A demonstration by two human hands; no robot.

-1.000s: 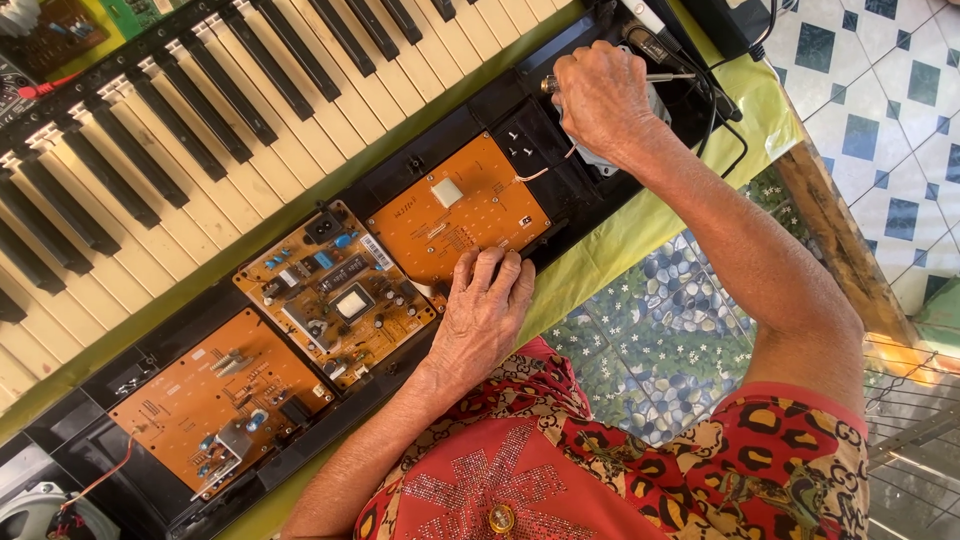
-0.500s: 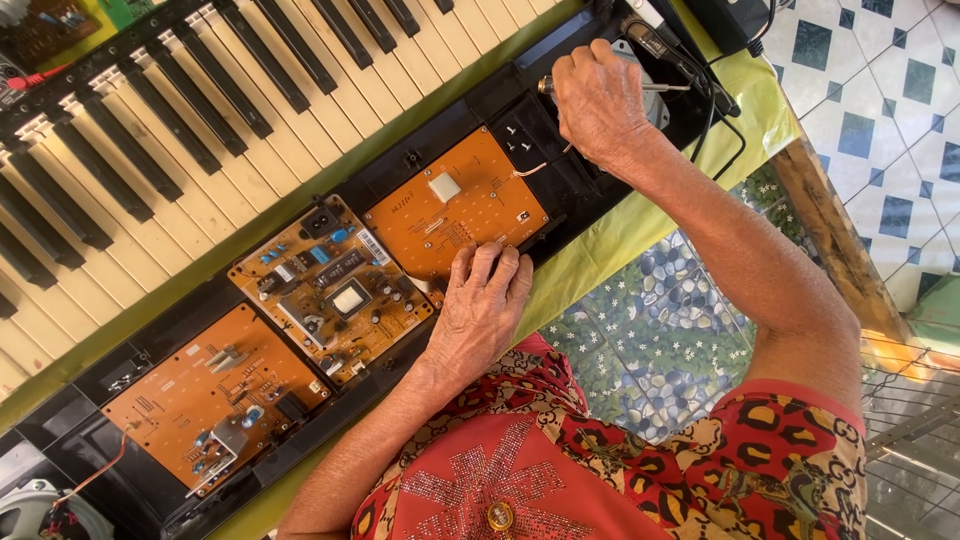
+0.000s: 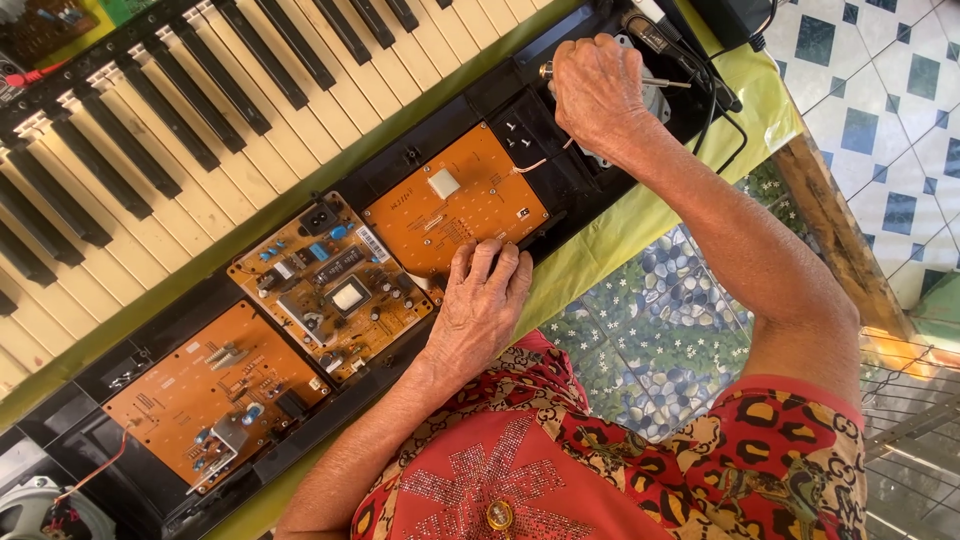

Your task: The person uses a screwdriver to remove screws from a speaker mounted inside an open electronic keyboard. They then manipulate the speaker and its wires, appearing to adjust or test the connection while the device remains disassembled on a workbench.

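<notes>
1. Tiled floor [image 3: 880, 110] lies beside the tabletop [image 3: 600, 250].
2. I see the keyboard [image 3: 200, 130] opened, three circuit boards [image 3: 455, 210] exposed.
3. Left hand [image 3: 480, 310] rests flat, holding nothing.
4. Right hand [image 3: 595, 90] is closed around a screwdriver [image 3: 665, 83] by the speaker [image 3: 650, 100]; reassembly remains.

I take this for a home repair corner — blue-and-white diamond floor tiles [image 3: 880, 110] at upper right, a yellow-green cloth-covered table [image 3: 600, 250] bearing an opened black electronic keyboard [image 3: 200, 150].

circuit boards [image 3: 340, 290] before keys [image 3: 180, 110] — inside casing [image 3: 470, 100]
</notes>
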